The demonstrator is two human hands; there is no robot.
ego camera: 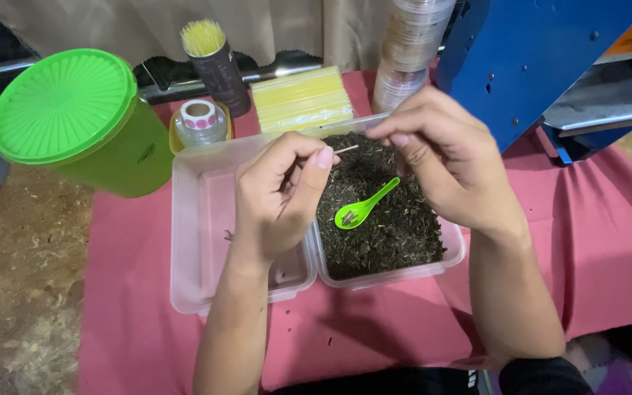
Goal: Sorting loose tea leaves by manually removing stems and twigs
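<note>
Pinched between thumb and forefinger of the left hand (279, 194) is a thin pale stick (345, 149), whose free end pokes out to the right toward the right hand (444, 157). That hand's fingers are drawn close together at the tips just beside the stick's end; whether they actually touch it cannot be told. Both hands hover above two clear plastic tubs set side by side.

Underneath lies a pink cloth (587, 241) spread over a mottled brown counter (16, 292). A beige curtain (111, 22) hangs at the back, and a blue metal machine body (535, 58) rises at the upper right.

Right of the pair, one clear tub (453, 252) is filled with dark, dried, shredded leaf material (396, 234), and a small bright green plastic spoon (363, 207) lies on top with a few bits in its bowl. Next to it, touching, the left clear tub (184, 241) holds almost nothing, only a few dark specks.

Behind the tubs stand a large lime-green canister with a ribbed lid (67, 106), a dark cylinder packed with upright yellow sticks (213, 62), a roll of round stickers (199, 117) resting on a small yellow lid, a flat stack of pale yellow strips (301, 99), and a tall stack of clear round lids or cups (411, 51).
</note>
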